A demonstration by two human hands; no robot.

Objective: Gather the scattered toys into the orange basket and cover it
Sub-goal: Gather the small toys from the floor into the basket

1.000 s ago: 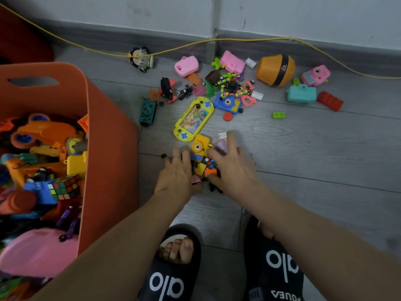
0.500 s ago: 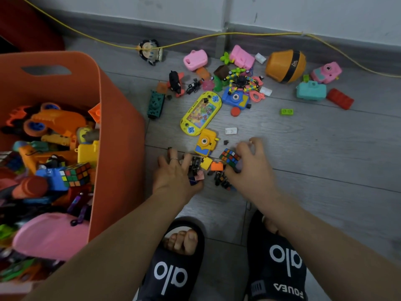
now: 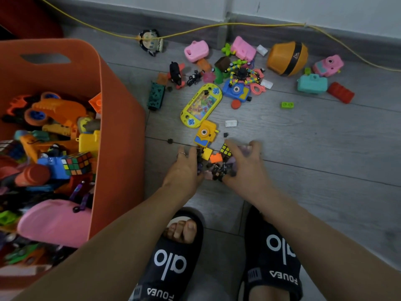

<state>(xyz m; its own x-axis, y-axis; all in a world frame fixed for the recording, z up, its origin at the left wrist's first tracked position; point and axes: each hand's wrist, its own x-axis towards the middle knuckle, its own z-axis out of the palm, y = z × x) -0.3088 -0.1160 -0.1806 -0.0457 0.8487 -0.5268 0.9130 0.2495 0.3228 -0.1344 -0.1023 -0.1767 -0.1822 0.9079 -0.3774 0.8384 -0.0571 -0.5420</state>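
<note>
Head view: two bare hands, left hand (image 3: 184, 170) and right hand (image 3: 243, 168), cup a small pile of toys (image 3: 213, 162) between them on the grey floor (image 3: 303, 148), fingers curled loosely around it. The orange basket (image 3: 121, 131), full of toys, stands at left; more toys lie scattered farther away near the wall.

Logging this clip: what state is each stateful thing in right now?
basket: uncovered, nearly full of toys
left hand: open, cupped against small pile
right hand: open, cupped on pile's other side
small pile: on the floor, between both hands
water game: flat, face up
yellow camera: on the floor, just beyond the pile
orange helmet: tipped on its side
cable: loose along the wall
</note>
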